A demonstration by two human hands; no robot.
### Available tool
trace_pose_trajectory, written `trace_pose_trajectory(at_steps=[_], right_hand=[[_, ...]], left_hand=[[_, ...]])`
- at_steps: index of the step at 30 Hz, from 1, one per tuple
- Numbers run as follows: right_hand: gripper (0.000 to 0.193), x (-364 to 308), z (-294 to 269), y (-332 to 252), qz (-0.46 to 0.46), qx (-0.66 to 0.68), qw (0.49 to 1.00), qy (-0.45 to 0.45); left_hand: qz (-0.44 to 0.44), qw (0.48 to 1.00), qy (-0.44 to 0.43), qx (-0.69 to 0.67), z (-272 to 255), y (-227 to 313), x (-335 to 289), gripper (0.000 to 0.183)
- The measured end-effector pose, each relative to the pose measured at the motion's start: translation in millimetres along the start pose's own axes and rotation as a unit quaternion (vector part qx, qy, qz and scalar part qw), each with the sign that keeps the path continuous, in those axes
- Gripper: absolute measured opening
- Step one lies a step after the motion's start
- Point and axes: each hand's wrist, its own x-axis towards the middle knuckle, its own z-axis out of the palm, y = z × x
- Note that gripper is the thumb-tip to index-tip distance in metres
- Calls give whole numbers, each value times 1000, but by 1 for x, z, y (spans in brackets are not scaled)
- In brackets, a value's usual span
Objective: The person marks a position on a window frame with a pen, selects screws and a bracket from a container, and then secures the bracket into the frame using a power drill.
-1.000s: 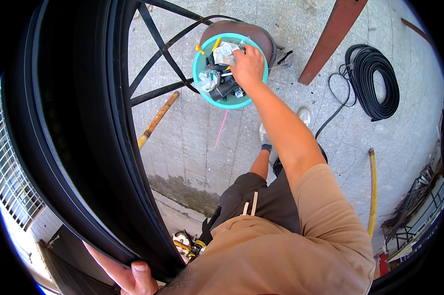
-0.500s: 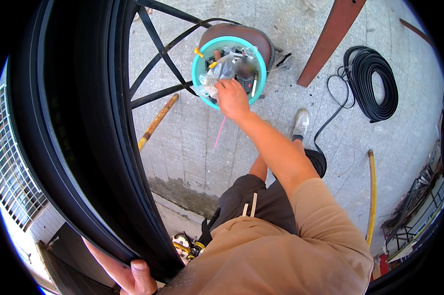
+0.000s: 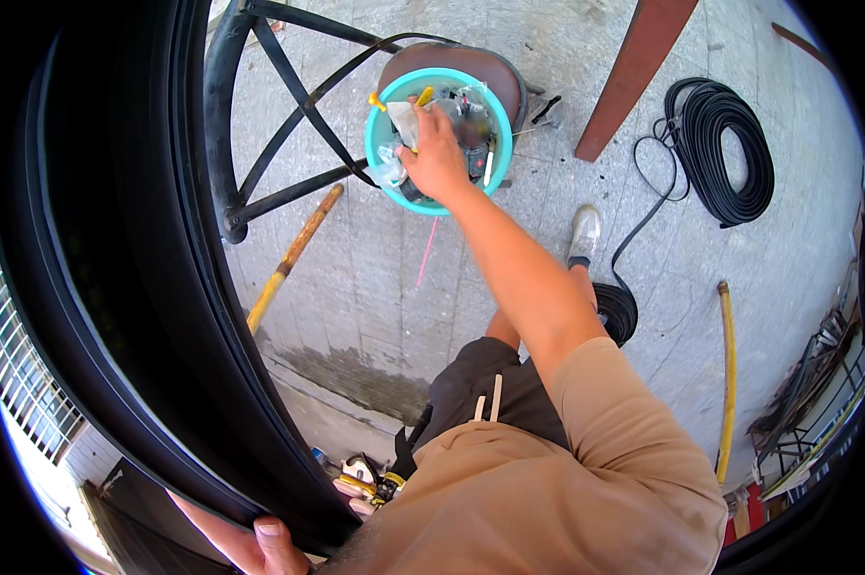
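A turquoise basin [image 3: 372, 144] sits on a brown-seated chair [image 3: 408, 59], filled with small tools, parts and clear plastic bags. Inside it, my right hand [image 3: 436, 161] is among the contents, thumb apart from the outstretched fingers. The fingers touch a crumpled clear bag [image 3: 403, 123] near a yellow-handled tool [image 3: 424, 97]; what lies under the palm is hidden. At the lower left, my left hand [image 3: 271, 548] grips the edge of a long black frame profile [image 3: 154, 240], its thumb on top and the other fingers out of sight.
A coil of black strip [image 3: 686, 144] lies on the paving at right, trailing to a smaller coil [image 3: 616, 314] by my leg. A reddish-brown beam [image 3: 634, 81] and yellow poles [image 3: 293, 259] stand about. Yellow-and-black tools [image 3: 380, 484] lie below the profile.
My right hand has moved farther into the basin and its fingers have spread, with the plastic bag shifted beneath them. The left hand keeps its hold on the profile. The view has shifted slightly.
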Motion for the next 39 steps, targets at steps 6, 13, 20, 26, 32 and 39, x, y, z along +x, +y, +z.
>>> trace_pose_trajectory(at_steps=[6,13,20,26,32,39], right_hand=[[76,-57,-11,4,79,-98,987,100],[86,-15,11,50,307,-23,949,73],[86,6,5,60,389,85,916,42],[62,-6,19,76,254,73,960,95],[41,-24,23,69,156,-26,973,167],[42,-72,26,21,9,-53,987,153]], left_hand=[[-9,1000,17,16,-3,-5,-7,105],[-14,999,24,19,-1,-5,-6,103],[-26,998,55,14,8,2,-8,101],[-1,996,83,35,10,-3,-12,98],[-11,996,80,39,8,-3,-13,97],[16,996,75,51,4,-10,-13,96]])
